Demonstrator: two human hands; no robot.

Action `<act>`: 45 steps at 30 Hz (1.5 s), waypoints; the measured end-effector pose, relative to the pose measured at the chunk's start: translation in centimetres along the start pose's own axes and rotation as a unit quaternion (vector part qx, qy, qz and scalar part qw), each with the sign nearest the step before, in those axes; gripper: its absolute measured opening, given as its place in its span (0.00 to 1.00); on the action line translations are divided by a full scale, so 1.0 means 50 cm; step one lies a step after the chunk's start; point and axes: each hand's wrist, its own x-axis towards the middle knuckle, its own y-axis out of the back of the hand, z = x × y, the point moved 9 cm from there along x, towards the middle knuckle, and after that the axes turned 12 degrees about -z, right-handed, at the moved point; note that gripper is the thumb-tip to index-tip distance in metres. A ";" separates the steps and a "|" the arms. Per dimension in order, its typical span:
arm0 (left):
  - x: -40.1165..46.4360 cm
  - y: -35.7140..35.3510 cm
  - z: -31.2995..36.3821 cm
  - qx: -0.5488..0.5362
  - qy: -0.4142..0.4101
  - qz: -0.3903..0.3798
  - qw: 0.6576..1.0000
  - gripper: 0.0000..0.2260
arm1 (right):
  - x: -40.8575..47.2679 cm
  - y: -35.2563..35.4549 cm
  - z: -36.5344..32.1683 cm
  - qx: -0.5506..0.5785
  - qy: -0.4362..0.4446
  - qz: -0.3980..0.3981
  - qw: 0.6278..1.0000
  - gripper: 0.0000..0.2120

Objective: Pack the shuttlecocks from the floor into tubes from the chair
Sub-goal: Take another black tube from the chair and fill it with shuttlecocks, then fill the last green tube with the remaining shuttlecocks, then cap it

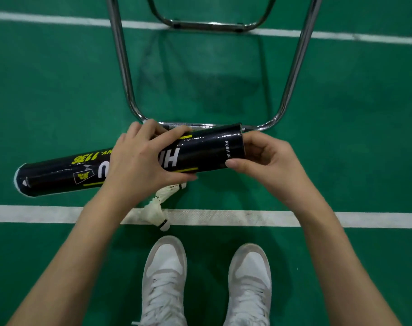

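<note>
Green court flooring (59,90) crossed by white lines (223,217) fills the view. A black shuttlecock tube (200,149) is held level above it, gripped round its middle by the left hand (141,158), while the right hand (266,158) is curled at the open end marked "PUSH IN", pinching its rim. White shuttlecocks (157,208) are seen lying on the floor just below, by a line. A chrome chair frame (125,67) stands beyond; pale shoes (164,278) are nearest. The tube is judged light and stiff; the feathers, fragile, are best lifted by the cork.
</note>
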 end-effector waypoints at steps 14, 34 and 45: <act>0.027 0.290 0.110 0.040 -0.034 0.100 0.994 0.36 | -0.021 0.035 -0.301 -0.079 0.119 0.031 0.989 0.10; 0.102 0.474 0.164 0.057 -0.049 0.187 0.979 0.38 | 0.138 0.394 -0.433 -0.309 0.043 0.278 0.909 0.06; 0.151 0.441 0.154 0.017 -0.044 0.225 0.973 0.35 | 0.287 0.506 -0.363 -0.542 -0.080 0.257 0.796 0.12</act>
